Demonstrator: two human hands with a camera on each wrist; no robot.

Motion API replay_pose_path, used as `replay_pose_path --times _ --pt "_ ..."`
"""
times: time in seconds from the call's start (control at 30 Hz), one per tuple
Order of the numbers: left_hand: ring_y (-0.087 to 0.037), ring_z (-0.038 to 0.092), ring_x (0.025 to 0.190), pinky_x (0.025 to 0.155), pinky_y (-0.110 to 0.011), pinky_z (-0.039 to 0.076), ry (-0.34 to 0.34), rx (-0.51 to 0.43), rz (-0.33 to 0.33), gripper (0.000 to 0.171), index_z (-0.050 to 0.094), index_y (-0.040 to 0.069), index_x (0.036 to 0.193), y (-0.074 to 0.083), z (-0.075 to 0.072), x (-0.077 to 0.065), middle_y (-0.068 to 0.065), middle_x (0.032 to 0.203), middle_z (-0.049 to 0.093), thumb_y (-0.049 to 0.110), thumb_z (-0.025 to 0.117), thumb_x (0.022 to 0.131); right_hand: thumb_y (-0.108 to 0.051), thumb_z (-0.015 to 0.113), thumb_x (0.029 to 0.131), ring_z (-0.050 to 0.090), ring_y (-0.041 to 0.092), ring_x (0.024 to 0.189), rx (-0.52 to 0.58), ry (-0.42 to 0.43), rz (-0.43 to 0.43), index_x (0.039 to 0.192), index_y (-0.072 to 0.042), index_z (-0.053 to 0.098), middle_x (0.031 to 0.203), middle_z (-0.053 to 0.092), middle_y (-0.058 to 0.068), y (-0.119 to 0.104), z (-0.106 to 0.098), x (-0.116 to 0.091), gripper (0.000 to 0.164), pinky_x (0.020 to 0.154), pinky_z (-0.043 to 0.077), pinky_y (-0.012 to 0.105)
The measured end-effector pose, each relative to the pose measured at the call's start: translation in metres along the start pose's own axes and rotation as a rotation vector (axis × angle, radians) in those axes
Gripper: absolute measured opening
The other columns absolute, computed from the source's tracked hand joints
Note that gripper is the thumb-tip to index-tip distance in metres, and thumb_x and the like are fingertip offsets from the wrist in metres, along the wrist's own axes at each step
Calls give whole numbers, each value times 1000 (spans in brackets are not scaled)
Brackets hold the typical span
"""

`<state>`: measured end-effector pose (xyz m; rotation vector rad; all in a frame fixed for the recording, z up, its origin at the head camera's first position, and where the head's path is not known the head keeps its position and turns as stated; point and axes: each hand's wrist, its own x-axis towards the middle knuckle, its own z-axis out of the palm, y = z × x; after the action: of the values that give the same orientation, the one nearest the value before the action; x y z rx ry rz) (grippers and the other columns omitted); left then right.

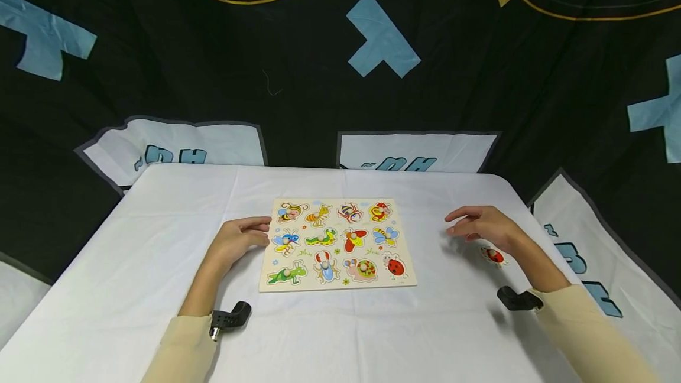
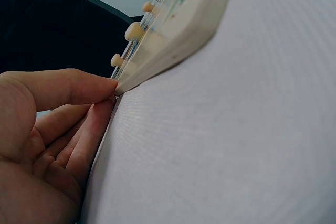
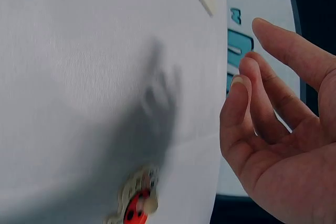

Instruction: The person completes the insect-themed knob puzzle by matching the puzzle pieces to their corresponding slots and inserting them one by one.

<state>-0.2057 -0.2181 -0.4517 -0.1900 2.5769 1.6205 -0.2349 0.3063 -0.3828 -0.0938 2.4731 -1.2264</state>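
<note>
A pale wooden peg puzzle board (image 1: pixel 336 288) with several colourful insect pictures lies flat on the table. Against its left edge rest the fingertips of my left hand (image 1: pixel 239 242); the left wrist view shows them at the board's side, with small knobs (image 2: pixel 134 31) standing up from the pieces. My right hand (image 1: pixel 486 226) hovers over the table to the right of the board, fingers loosely bent and nothing between them. Close by its wrist lies a loose red ladybug piece (image 1: pixel 493 256) with a knob, also seen at the bottom of the right wrist view.
A white cloth (image 1: pixel 330 336) covers the table, and the right hand's shadow falls on it. Behind hangs a black curtain (image 1: pixel 298 75) with blue and white shapes. Each wrist wears a small black camera, the left one (image 1: pixel 231 317) and the right one (image 1: pixel 518 299).
</note>
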Motion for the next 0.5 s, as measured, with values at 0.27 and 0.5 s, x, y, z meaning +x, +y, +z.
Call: replay_pose_path --times 0.27,0.5 --pt "-23 62 113 102 -37 39 0 5 6 56 63 12 139 -1 -1 0 -11 126 69 10 73 84 -32 74 91 63 31 104 -9 38 -1 134 1 61 114 72 7 16 -16 -5 56 88 53 30" --pt "-25 61 115 103 -40 39 2 -1 -2 56 63 12 139 -1 -1 0 -12 126 69 10 73 84 -30 71 94 65 27 104 -34 70 31 133 1 62 116 71 6 30 -27 -8 51 86 53 28"
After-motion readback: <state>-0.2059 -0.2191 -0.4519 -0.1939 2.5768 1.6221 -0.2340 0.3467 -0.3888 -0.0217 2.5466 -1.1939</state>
